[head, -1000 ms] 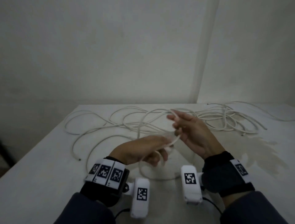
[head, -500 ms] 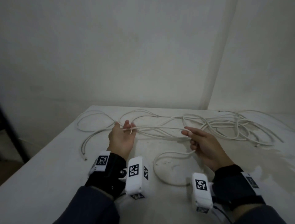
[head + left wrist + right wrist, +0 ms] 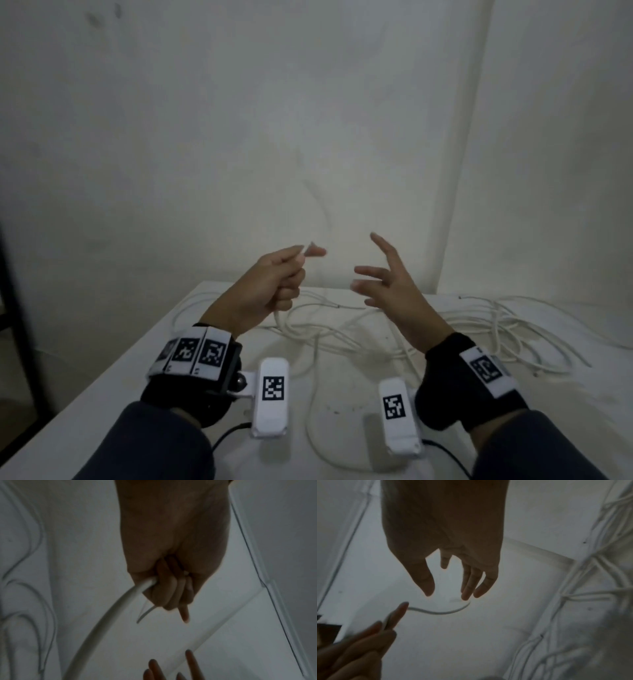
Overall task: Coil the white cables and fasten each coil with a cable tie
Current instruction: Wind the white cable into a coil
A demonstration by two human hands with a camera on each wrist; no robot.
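Note:
Several white cables [image 3: 479, 329] lie tangled across the white table [image 3: 137, 394]. My left hand [image 3: 284, 274] is raised above the table, its fingers curled round one white cable [image 3: 120, 608] that hangs down to the table [image 3: 278, 317]. A thin curved end of the cable [image 3: 440, 612] sticks out past the left fingers [image 3: 397, 614]. My right hand [image 3: 380, 274] is held up beside the left with its fingers spread and holds nothing. In the right wrist view its fingertips [image 3: 465, 595] hover just above that thin end; whether they touch it I cannot tell.
A loop of cable [image 3: 310, 411] lies on the table near me, between my wrists. The densest tangle is at the right [image 3: 590, 588]. Pale walls meet in a corner behind the table. A dark frame [image 3: 20, 342] stands at the left edge.
Both hands have risen from the table to in front of the wall. The left hand has closed round the cable and lifted it. The right hand has spread its fingers.

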